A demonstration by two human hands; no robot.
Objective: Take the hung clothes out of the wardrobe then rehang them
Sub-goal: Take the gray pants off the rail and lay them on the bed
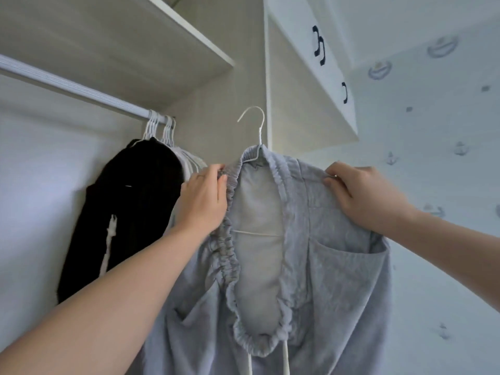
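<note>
The grey drawstring sweatpants (pixel 338 266) sit on a white wire hanger (pixel 255 123), its hook free, right of the white wardrobe rail (pixel 67 86). The left hand (pixel 203 201) pinches the elastic waistband and the right hand (pixel 362 196) pinches the fabric's right edge. A black garment (pixel 130 212) hangs from the rail at left.

Garment (pixel 324 266) on hanger (pixel 253 123) — right of clothes (pixel 130 212) on rail (pixel 67 86)

Rail (pixel 81 90) bare leftward; black garment (pixel 127 212), hangers (pixel 162 128) crowd its right end.

Grey drawstring garment (pixel 338 280) on white hanger (pixel 260 131) — black garment (pixel 130 207) on rail (pixel 81 91)
</note>
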